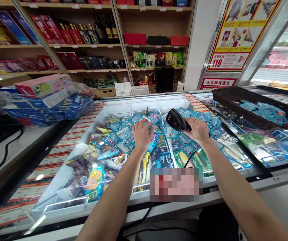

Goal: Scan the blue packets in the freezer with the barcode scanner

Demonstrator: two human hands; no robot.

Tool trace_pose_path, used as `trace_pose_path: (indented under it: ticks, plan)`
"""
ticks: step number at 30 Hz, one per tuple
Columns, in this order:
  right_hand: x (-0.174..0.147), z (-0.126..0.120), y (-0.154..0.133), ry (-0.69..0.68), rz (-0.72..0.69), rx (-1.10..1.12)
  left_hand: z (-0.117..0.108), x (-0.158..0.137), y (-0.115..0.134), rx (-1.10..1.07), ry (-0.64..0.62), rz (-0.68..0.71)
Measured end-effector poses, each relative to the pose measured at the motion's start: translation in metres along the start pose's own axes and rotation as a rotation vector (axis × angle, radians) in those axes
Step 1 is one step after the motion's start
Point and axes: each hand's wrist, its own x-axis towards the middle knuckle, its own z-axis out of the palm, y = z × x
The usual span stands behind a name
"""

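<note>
My right hand (198,131) grips a black handheld barcode scanner (175,119) by its handle, its head pointing left. Many small blue packets (124,133) lie spread over the glass lid of a chest freezer on both sides of my hands. Over the left pile, my left hand (141,133) has its fingers apart, close to the packets. Whether its fingertips touch them I cannot tell. Below the glass lie wrapped ice creams (95,180) in white wire baskets.
A brown tray (220,97) with more blue packets rests on the freezer at right. Plastic-wrapped boxes (45,100) stand at left. A blurred-out item (176,184) lies at the front edge, near a black cable (190,159). Stocked shelves (83,45) line the back.
</note>
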Motion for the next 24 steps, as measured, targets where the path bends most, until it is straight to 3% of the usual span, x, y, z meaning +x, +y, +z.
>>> trace_pose_path:
  ticks: [2,4,13,17,24]
  plan:
    - [0.0,-0.001,0.0,-0.004,0.008,-0.005,0.002,-0.002,0.003,0.049,-0.123,0.084]
    - [0.0,-0.001,0.0,-0.004,0.022,-0.015,0.004,-0.003,0.003,0.103,-0.168,0.101]
    - [0.005,-0.003,0.007,0.004,0.059,-0.051,0.011,-0.004,0.0,0.176,-0.09,0.019]
    - [0.008,-0.01,0.013,-0.019,0.01,-0.072,0.013,-0.002,0.001,0.094,-0.079,0.122]
    - [-0.01,-0.002,0.021,0.006,0.062,-0.074,0.009,0.0,0.01,-0.015,-0.226,0.331]
